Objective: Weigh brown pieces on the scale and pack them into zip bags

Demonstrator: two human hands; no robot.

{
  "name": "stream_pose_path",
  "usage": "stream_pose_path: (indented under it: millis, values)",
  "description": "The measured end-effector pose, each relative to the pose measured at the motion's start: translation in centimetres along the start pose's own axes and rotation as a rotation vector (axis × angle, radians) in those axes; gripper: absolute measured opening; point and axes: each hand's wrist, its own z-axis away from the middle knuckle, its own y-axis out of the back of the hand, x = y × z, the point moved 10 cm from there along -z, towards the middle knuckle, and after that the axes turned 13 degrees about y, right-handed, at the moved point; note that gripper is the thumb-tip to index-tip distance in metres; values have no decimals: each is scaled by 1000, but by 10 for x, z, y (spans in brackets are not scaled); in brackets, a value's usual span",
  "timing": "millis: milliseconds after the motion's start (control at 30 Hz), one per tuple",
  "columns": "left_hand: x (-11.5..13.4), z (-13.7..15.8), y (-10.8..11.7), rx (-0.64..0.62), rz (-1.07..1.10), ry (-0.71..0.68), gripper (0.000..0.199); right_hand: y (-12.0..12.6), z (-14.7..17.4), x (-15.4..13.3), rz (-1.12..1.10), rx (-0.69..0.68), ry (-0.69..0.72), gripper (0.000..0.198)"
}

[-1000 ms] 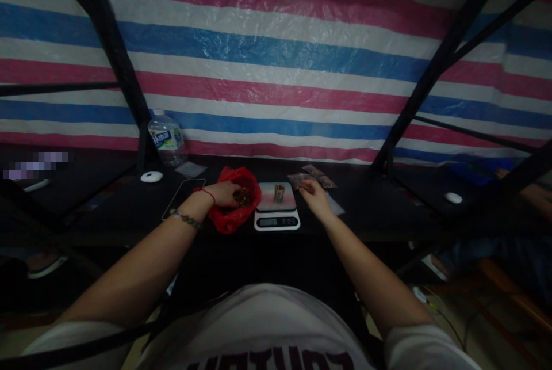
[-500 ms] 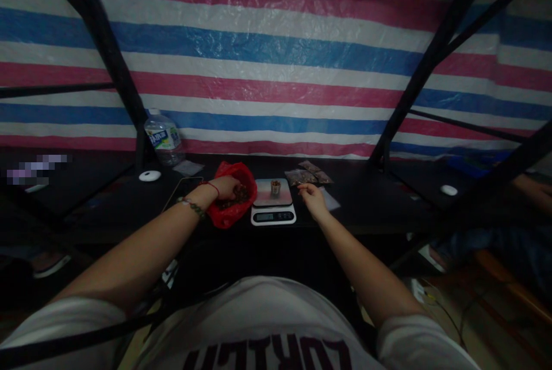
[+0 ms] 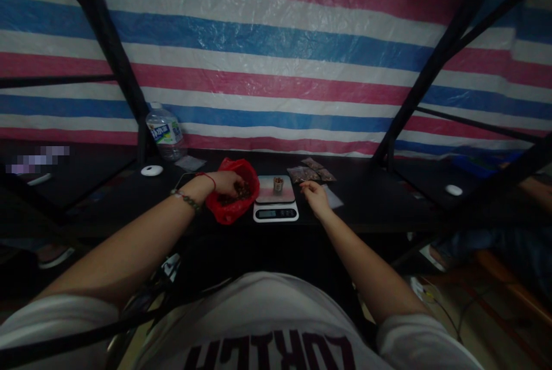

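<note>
My left hand (image 3: 228, 183) reaches into an open red plastic bag (image 3: 228, 213), its fingers bent and closed on small brown pieces (image 3: 244, 190); the fingertips are partly hidden. Right of the bag stands a white kitchen scale (image 3: 276, 213) with a dark display. A small cup (image 3: 278, 185), filled with brown pieces, sits upright on its plate. Just beyond the scale's right side, my right hand (image 3: 316, 197) rests low over the table with fingers curled and pressed together. Whatever they may hold is too small to make out.
Several filled clear packets (image 3: 317, 171) lie behind my right hand, with a flat clear bag (image 3: 332, 197) beside it. A large plastic bottle (image 3: 165, 133) and a white mouse (image 3: 152, 170) are at the left. Black posts frame the table (image 3: 366, 197). Another person's arm (image 3: 537, 189) shows far right.
The whole view has shifted slightly. My left hand stays in the red bag, its fingers moving a little among the brown pieces. My right hand keeps its place beside the scale.
</note>
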Motion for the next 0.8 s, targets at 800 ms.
stream_pose_path:
  millis: [800]
  values:
    - [-15,-11,11,144,5,102,29,-3,1,6,-60,5,-62,22]
